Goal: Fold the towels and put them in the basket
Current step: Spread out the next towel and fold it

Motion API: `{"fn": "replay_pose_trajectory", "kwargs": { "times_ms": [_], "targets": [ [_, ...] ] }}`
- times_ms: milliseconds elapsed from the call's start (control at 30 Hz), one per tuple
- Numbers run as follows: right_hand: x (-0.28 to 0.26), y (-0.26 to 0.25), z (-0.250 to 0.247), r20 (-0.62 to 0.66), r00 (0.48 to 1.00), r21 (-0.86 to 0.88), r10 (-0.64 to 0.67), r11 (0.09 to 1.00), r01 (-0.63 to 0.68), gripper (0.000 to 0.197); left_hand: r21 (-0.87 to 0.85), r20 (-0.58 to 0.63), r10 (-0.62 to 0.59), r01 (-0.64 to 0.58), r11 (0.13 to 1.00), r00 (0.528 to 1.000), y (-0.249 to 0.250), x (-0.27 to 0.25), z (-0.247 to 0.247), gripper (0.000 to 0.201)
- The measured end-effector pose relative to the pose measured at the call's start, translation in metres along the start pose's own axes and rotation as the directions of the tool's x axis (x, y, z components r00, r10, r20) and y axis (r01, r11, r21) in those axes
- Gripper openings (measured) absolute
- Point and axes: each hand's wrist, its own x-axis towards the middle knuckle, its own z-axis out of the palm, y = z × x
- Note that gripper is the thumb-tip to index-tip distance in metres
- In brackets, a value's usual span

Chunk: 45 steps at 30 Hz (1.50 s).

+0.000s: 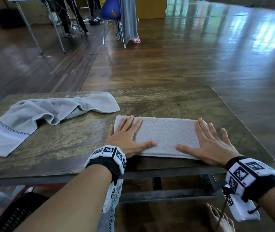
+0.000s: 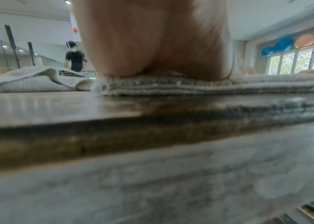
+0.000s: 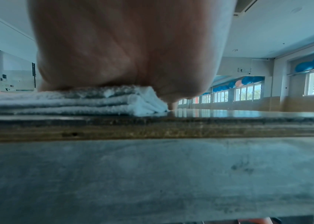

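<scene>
Folded towel (image 1: 165, 135): one, lying as a flat grey strip of several stacked layers near the front edge of the table (image 1: 175, 101), right of centre.
Hands: two, both lying flat with straight, spread fingers, gripping nothing.
Left hand (image 1: 126, 139): pressing down on the strip's left end, thumb pointing inward along its near edge.
Right hand (image 1: 212, 144): pressing down on the strip's right end, outer fingers reaching past the end toward the wood.
Between the hands: the strip's middle is showing bare.
Loose towel (image 1: 46, 114): one, lying crumpled farther back on the left, its striped end nearing the left edge, well apart from both hands.
Blue chair (image 1: 111, 12): one, standing on the floor beyond.
</scene>
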Motion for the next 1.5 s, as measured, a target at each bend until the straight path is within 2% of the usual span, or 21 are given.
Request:
{"fn": "replay_pose_trajectory", "kwargs": {
  "times_ms": [133, 233, 333, 400, 467, 500, 567, 633, 800, 867, 933, 967, 1033, 1100, 1200, 1267, 1333, 1367, 1433, 1467, 1500],
  "targets": [
    [0.001, 0.001, 0.0, 0.008, 1.0, -0.01, 0.02, 1.0, -0.02, 0.144, -0.008, 0.0, -0.023, 0.023, 1.0, 1.0, 0.001, 0.0, 0.001, 0.116],
    [0.003, 0.001, -0.002, -0.012, 1.0, -0.082, 0.01, 0.997, -0.011, 0.14, -0.005, -0.01, -0.058, 0.058, 0.998, 0.998, 0.004, -0.001, 0.001, 0.119],
    [0.0, -0.006, 0.0, -0.11, 0.993, -0.192, -0.046, 0.981, 0.024, 0.13, -0.007, -0.021, -0.106, 0.106, 0.994, 0.994, 0.008, -0.003, -0.001, 0.125],
    [-0.008, -0.015, -0.001, -0.257, 0.954, -0.26, -0.152, 0.962, 0.084, 0.113, -0.004, -0.008, -0.141, 0.141, 0.99, 0.99, 0.012, -0.006, -0.003, 0.13],
    [-0.016, -0.025, -0.001, -0.397, 0.861, -0.292, -0.317, 0.933, 0.209, 0.083, 0.005, 0.0, -0.187, 0.187, 0.982, 0.982, 0.015, -0.008, -0.003, 0.135],
    [-0.019, -0.03, -0.001, -0.41, 0.829, -0.276, -0.381, 0.918, 0.285, 0.072, 0.007, 0.001, -0.212, 0.212, 0.977, 0.977, 0.016, -0.01, -0.003, 0.137],
    [-0.028, -0.04, 0.001, -0.317, 0.835, -0.2, -0.45, 0.892, 0.405, 0.061, 0.0, -0.005, -0.26, 0.26, 0.966, 0.966, 0.019, -0.014, -0.002, 0.138],
    [-0.031, -0.042, 0.006, -0.231, 0.853, -0.157, -0.469, 0.883, 0.443, 0.055, -0.016, -0.023, -0.307, 0.306, 0.952, 0.952, 0.023, -0.02, -0.001, 0.139],
    [-0.035, -0.032, 0.001, -0.211, 0.911, -0.098, -0.355, 0.935, 0.342, 0.054, -0.06, 0.031, -0.41, 0.411, 0.91, 0.912, 0.04, -0.039, 0.0, 0.141],
    [-0.037, -0.029, 0.003, -0.203, 0.921, -0.136, -0.332, 0.941, 0.309, 0.061, -0.017, 0.017, -0.415, 0.415, 0.909, 0.91, 0.049, -0.044, -0.007, 0.132],
    [-0.04, -0.026, 0.008, -0.214, 0.921, -0.172, -0.325, 0.941, 0.292, 0.072, 0.058, -0.004, -0.412, 0.412, 0.909, 0.911, 0.059, -0.046, -0.016, 0.108],
    [-0.041, -0.025, 0.009, -0.235, 0.917, -0.186, -0.321, 0.941, 0.281, 0.078, 0.08, 0.007, -0.405, 0.403, 0.912, 0.914, 0.063, -0.048, -0.019, 0.096],
    [-0.043, -0.023, 0.008, -0.287, 0.909, -0.198, -0.301, 0.947, 0.251, 0.087, 0.085, 0.09, -0.367, 0.36, 0.929, 0.926, 0.07, -0.049, -0.024, 0.089],
    [-0.045, -0.02, 0.01, -0.268, 0.912, -0.188, -0.309, 0.946, 0.265, 0.097, 0.021, 0.145, -0.331, 0.332, 0.943, 0.932, 0.077, -0.051, -0.028, 0.09],
    [-0.05, -0.013, 0.022, -0.209, 0.903, -0.203, -0.374, 0.92, 0.334, 0.107, -0.171, 0.115, -0.385, 0.4, 0.9, 0.916, 0.09, -0.058, -0.03, 0.09],
    [-0.055, -0.01, 0.028, -0.277, 0.874, -0.22, -0.4, 0.912, 0.348, 0.108, -0.236, 0.115, -0.397, 0.413, 0.88, 0.911, 0.098, -0.061, -0.029, 0.086],
    [-0.06, -0.007, 0.031, -0.391, 0.808, -0.216, -0.441, 0.897, 0.385, 0.102, -0.29, 0.135, -0.358, 0.382, 0.877, 0.924, 0.1, -0.066, -0.03, 0.077],
    [-0.061, -0.004, 0.032, -0.45, 0.756, -0.196, -0.476, 0.878, 0.436, 0.094, -0.328, 0.133, -0.327, 0.353, 0.876, 0.936, 0.098, -0.068, -0.03, 0.07],
    [-0.061, 0.003, 0.032, -0.527, 0.68, -0.102, -0.51, 0.832, 0.545, 0.075, -0.419, 0.077, -0.244, 0.253, 0.872, 0.967, 0.092, -0.076, -0.03, 0.043],
    [-0.06, 0.006, 0.032, -0.54, 0.674, -0.026, -0.503, 0.811, 0.584, 0.062, -0.447, 0.034, -0.202, 0.196, 0.873, 0.979, 0.086, -0.08, -0.03, 0.029],
    [-0.059, 0.008, 0.033, -0.546, 0.678, 0.047, -0.492, 0.79, 0.611, 0.047, -0.462, -0.006, -0.17, 0.148, 0.875, 0.986, 0.078, -0.083, -0.027, 0.029]
  ]
}}
